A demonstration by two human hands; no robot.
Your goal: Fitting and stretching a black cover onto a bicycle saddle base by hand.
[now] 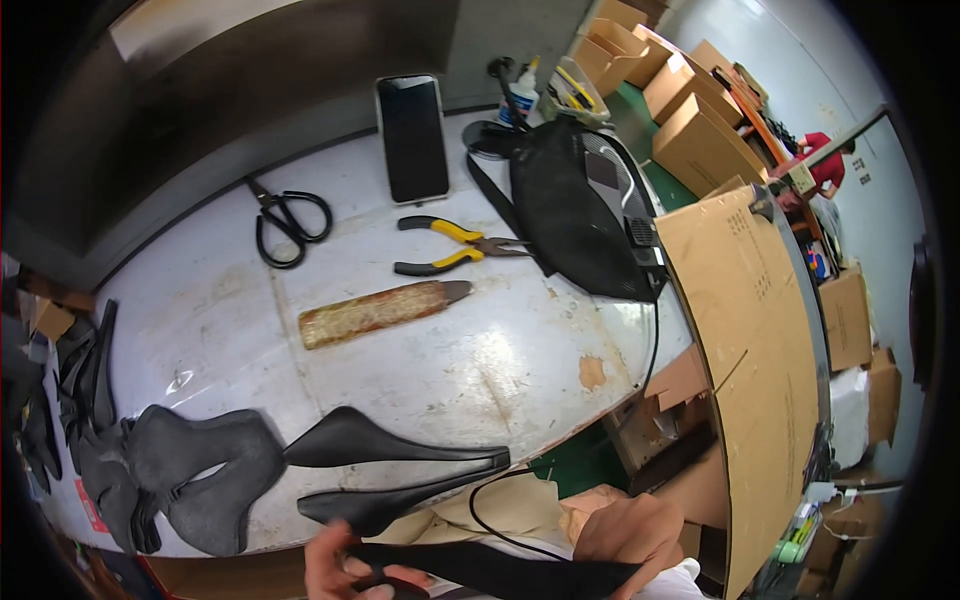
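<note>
Black band (500, 572) held in front of the worktop's (230, 350) near edge

Left hand (335, 565): fingers closed narrowly on the band's left end. Right hand (630, 535): fingers bent round the right end; fingertips partly hidden. Step in hand, as judged from this grip: holding and positioning the band. Any next move calls for control of both ends and even support along the span.

Band condition: matte black, broad, slightly bowed, apparently flexible. Its lower side is cut off by the view. Whether the dark part under the left fingers belongs to it cannot be told.

Other items, largest to smallest:
- Grey-black shaped piece (240, 450): near-left corner, slotted, overlapping similar parts.
- V-shaped black piece (365, 445): along the near edge, two flared arms joined at the right.
- Wrapped tool (375, 314): mid-worktop, dark tip toward the right edge.
- Yellow-and-black pliers (465, 240): beyond it, toward the far edge.
</note>
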